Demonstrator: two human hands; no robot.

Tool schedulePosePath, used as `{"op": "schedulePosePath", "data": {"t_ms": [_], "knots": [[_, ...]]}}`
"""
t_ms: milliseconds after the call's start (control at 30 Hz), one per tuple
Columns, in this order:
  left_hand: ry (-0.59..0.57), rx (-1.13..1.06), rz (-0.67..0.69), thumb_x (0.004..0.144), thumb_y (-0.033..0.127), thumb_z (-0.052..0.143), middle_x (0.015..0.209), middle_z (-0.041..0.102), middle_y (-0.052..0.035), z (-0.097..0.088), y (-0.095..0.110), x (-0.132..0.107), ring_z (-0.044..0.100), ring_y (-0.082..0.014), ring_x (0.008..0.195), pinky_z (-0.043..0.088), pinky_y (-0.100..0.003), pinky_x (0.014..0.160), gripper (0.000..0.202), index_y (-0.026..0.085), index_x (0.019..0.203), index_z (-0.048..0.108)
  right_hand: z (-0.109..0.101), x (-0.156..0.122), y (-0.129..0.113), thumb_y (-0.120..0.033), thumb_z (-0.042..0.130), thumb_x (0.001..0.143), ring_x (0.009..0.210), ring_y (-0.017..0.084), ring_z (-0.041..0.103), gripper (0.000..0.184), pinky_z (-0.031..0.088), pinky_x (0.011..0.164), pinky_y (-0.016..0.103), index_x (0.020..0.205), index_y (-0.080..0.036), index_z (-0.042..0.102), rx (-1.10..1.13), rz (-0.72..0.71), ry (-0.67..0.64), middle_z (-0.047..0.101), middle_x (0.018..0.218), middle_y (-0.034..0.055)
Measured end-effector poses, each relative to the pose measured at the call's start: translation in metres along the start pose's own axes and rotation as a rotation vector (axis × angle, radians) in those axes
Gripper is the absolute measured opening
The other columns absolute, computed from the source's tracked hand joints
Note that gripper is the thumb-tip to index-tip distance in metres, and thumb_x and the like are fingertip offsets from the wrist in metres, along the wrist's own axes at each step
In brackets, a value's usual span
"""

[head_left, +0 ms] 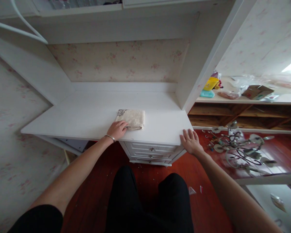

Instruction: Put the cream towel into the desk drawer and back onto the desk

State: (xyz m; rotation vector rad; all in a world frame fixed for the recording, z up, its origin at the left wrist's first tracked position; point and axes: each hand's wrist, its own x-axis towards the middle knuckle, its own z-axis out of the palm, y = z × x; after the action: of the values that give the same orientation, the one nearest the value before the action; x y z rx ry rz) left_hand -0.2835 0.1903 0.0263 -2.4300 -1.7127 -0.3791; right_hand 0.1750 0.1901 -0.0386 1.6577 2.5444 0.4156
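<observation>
A folded cream cloth point(132, 117) with a grey pattern at one corner lies on the white desk top point(87, 113). My left hand point(116, 129) rests on the cloth's near left corner, fingers curled over its edge. A thin bracelet circles that wrist. My right hand point(190, 141) lies flat on the desk's front right corner, fingers stretched out and holding nothing.
White drawers point(151, 152) sit under the desk. A metal chandelier point(237, 147) lies on the red wooden floor at right. Behind it a shelf point(244, 99) carries a yellow container, a cardboard box and plastic bags. My knees in black are below.
</observation>
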Motion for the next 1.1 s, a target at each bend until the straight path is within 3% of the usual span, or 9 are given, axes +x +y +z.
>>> {"op": "schedulePosePath", "data": {"t_ms": [133, 400, 600, 800, 900, 1100], "knots": [[-0.026, 0.034, -0.021, 0.087, 0.028, 0.050, 0.102, 0.066, -0.0074, -0.004, 0.005, 0.008, 0.060, -0.0222, 0.096, 0.046, -0.037, 0.088, 0.023, 0.021, 0.103, 0.064, -0.007, 0.000, -0.002, -0.016, 0.034, 0.091, 0.140, 0.035, 0.018, 0.040, 0.013, 0.112, 0.057, 0.125, -0.017, 0.054, 0.071, 0.024, -0.012, 0.038, 0.148, 0.0135], [-0.173, -0.002, 0.019, 0.088, 0.023, 0.045, 0.100, 0.064, -0.0051, -0.012, -0.010, 0.025, 0.060, -0.0194, 0.094, 0.046, -0.031, 0.083, 0.022, 0.022, 0.099, 0.064, -0.021, -0.001, -0.007, -0.018, 0.034, 0.092, 0.140, 0.034, 0.021, 0.039, 0.013, 0.112, 0.056, 0.125, -0.019, 0.054, 0.065, 0.057, -0.023, 0.041, 0.146, 0.0110], [-0.061, 0.173, 0.082, 0.089, 0.016, 0.036, 0.097, 0.062, -0.0095, -0.028, -0.004, 0.031, 0.058, -0.0223, 0.094, 0.044, -0.035, 0.083, 0.028, 0.019, 0.095, 0.064, -0.018, -0.001, -0.007, -0.019, 0.032, 0.092, 0.140, 0.036, 0.018, 0.039, 0.011, 0.113, 0.056, 0.124, -0.016, 0.055, 0.090, 0.051, 0.000, 0.040, 0.147, 0.0132], [-0.101, 0.167, 0.048, 0.084, 0.012, 0.043, 0.089, 0.063, -0.0086, -0.010, -0.004, 0.023, 0.057, -0.0222, 0.091, 0.045, -0.035, 0.080, 0.024, 0.020, 0.088, 0.064, -0.019, -0.001, -0.007, -0.020, 0.032, 0.092, 0.141, 0.035, 0.017, 0.040, 0.011, 0.113, 0.056, 0.124, -0.018, 0.056, 0.098, 0.061, -0.015, 0.041, 0.147, 0.0098], [-0.087, 0.117, 0.097, 0.085, 0.013, 0.043, 0.088, 0.064, -0.0075, -0.002, -0.007, 0.018, 0.056, -0.0215, 0.091, 0.044, -0.035, 0.083, 0.023, 0.021, 0.089, 0.064, -0.021, -0.002, -0.008, -0.020, 0.030, 0.092, 0.141, 0.035, 0.017, 0.042, 0.011, 0.114, 0.055, 0.125, -0.017, 0.055, 0.109, 0.066, -0.010, 0.041, 0.147, 0.0100], [-0.186, 0.035, 0.128, 0.082, 0.012, 0.045, 0.085, 0.066, -0.0030, -0.006, -0.008, 0.013, 0.057, -0.0191, 0.086, 0.044, -0.032, 0.080, 0.021, 0.023, 0.086, 0.063, -0.028, -0.001, -0.010, -0.023, 0.027, 0.092, 0.142, 0.034, 0.015, 0.043, 0.008, 0.115, 0.055, 0.123, -0.016, 0.057, 0.192, 0.086, -0.017, 0.041, 0.147, 0.0107]]}}
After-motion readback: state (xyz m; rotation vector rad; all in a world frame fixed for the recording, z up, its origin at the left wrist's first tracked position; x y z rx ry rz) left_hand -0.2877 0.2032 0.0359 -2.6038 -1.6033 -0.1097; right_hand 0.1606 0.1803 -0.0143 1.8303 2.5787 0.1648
